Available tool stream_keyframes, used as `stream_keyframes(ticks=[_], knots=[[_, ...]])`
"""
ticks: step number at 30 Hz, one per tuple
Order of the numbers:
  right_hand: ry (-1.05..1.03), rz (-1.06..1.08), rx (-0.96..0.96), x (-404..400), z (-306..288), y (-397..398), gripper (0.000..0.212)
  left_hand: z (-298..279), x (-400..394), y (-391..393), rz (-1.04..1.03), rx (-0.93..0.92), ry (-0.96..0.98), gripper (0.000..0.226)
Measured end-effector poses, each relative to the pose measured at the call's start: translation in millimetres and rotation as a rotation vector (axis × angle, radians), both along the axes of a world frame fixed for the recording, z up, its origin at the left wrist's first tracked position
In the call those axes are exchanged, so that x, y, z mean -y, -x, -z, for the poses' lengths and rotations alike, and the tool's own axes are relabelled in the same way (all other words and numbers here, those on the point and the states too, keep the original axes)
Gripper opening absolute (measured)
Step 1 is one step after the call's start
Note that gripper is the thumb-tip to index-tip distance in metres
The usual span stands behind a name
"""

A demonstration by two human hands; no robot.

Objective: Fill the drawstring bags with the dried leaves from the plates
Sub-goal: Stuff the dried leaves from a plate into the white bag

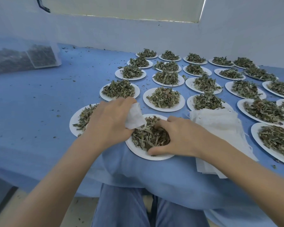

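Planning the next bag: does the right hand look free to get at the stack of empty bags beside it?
Probably yes. The stack of empty bags lies uncovered just right of the right hand, nothing between them; it must first release the dried leaves.

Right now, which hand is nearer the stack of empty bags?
Right. The right hand digs into the leaves on the near plate, just beside the stack of empty bags. The left hand, holding a bag, is on the plate's far side.

No text, label, brand or number can be read anywhere here; the clear container (43, 56) at far left is too blurred to tell whether it bears any marking.
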State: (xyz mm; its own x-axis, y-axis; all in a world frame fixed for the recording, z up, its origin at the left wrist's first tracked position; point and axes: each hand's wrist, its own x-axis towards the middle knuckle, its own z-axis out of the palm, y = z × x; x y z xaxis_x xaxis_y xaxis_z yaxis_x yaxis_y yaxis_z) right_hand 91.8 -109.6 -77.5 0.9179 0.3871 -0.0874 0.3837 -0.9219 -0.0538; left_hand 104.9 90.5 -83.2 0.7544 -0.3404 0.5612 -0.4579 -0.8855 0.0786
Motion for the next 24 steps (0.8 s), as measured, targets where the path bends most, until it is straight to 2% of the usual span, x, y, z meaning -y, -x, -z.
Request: stream_keyframes(ticks=[7, 9, 16, 18, 24], knots=[[-0.11, -0.039, -0.015, -3, -1, -4, 0.024, 5, 1, 0, -0.015, -0.068, 0.009, 0.054], [-0.151, -0.042, 0.003, 1, -7, -5, 0.015, 6, 0, 0, -0.032, -0.093, 0.011, 0.055], [-0.338, -0.032, 0.095, 11, -43, -13, 0.019, 4, -1, 0, -0.034, -0.15, 0.031, 0.059], [-0.284, -0.078, 0.124, 8, -52, -15, 0.02, 2, 2, -1, -0.027, -0.132, 0.024, 0.06], [0.082, -0.262, 0.214, -16, -59, -16, 0.027, 3, 10, -4, 0.006, -0.059, -0.016, 0.053]])
